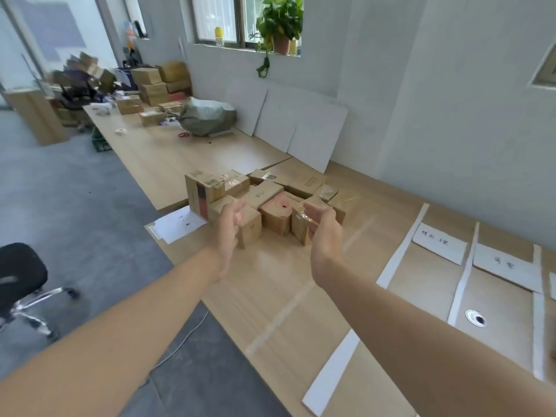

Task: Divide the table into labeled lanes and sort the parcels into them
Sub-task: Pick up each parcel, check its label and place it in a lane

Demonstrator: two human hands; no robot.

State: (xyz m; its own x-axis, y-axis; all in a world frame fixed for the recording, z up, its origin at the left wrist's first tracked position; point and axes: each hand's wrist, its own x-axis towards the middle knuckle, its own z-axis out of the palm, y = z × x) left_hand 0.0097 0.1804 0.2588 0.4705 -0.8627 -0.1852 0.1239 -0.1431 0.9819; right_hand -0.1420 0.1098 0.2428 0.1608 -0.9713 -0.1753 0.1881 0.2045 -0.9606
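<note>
**Table Status: Both Hands Empty at the Parcel Cluster**

Grey walls and a window with a potted plant (281,22) back the long wooden table (270,281), which runs from near right to far left. I read the scene as follows.

1. The parcels (270,200) (small brown cartons, several taped) sit bunched together mid-table, touching one another.
2. White strips (403,245) cross the table on the right, marking out lanes. Two handwritten labels (439,242) lie at the far ends of those lanes; the writing is too blurred to read.
3. No parcel lies in any lane.
4. The left hand (231,224) and the right hand (323,233) are stretched out at the near side of the cluster, palms facing each other, fingers loosely curled, gripping nothing. I cannot tell whether either touches a carton.
5. A green sack (207,115) and more cartons lie far left.
</note>
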